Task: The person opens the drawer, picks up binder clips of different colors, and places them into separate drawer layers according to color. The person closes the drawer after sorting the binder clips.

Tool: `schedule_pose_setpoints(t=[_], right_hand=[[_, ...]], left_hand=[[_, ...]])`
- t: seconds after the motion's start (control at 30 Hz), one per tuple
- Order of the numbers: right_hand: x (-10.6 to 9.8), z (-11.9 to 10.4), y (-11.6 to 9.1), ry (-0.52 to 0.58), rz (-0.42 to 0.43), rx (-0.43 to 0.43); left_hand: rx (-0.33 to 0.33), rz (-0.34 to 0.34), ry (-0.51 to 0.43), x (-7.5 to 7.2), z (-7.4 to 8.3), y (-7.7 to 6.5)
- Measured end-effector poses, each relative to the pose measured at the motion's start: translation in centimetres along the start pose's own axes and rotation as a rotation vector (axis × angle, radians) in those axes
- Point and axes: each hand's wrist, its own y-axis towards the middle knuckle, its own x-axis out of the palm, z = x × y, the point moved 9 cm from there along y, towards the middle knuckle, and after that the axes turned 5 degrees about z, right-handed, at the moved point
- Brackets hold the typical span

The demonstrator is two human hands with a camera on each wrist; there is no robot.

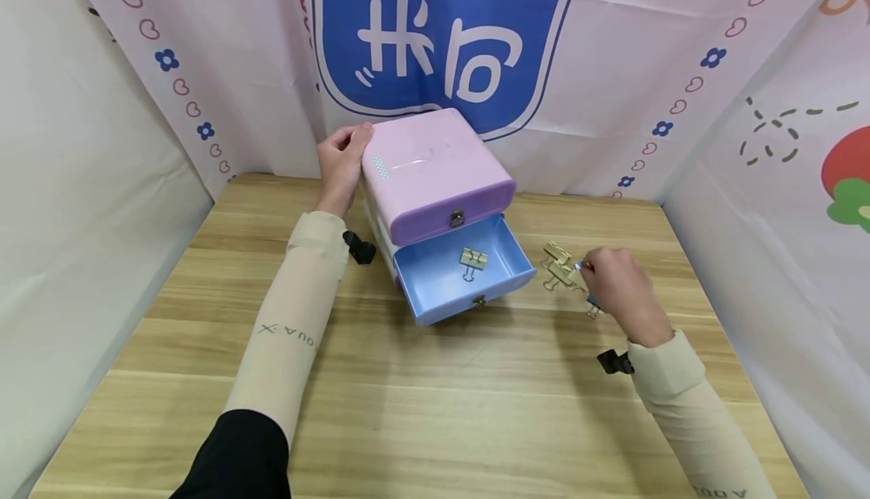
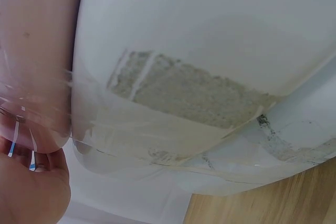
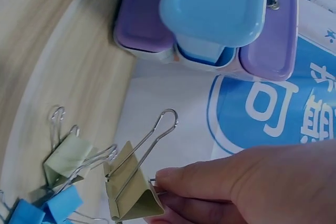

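Observation:
A small drawer box (image 1: 435, 159) with a pink top stands near the back of the table. Its blue drawer (image 1: 435, 295) is pulled out, and one gold binder clip (image 1: 473, 259) lies inside. My left hand (image 1: 342, 167) grips the box's rear left corner, fingers curled behind its edge (image 2: 39, 182). To the right of the box, my right hand (image 1: 621, 291) pinches a yellow-green binder clip (image 3: 131, 187) by a wire handle between thumb and finger. Beside it are another pale clip (image 3: 68, 158) and blue binder clips (image 3: 63, 203).
The wooden table (image 1: 435, 416) reaches back to a printed cloth (image 1: 598, 69) hanging right behind the box. White cloth walls stand on the left (image 1: 88, 144) and right (image 1: 768, 220). Purple drawers (image 3: 268, 40) above and below the blue one are closed.

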Motion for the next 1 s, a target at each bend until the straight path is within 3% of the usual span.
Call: schedule_pose_setpoints(t=[0.27,1.0], right_hand=[[-1.2,-1.6,-0.1,-0.002,0.069,-0.053],[-5.0,-7.1,-0.3,0.017,0.403,-0.236]], left_hand=[[-0.014,-0.002,0.0,0.0,-0.1,-0.1],[-0.003,0.001,0.009,0.0,0.0,0.0]])
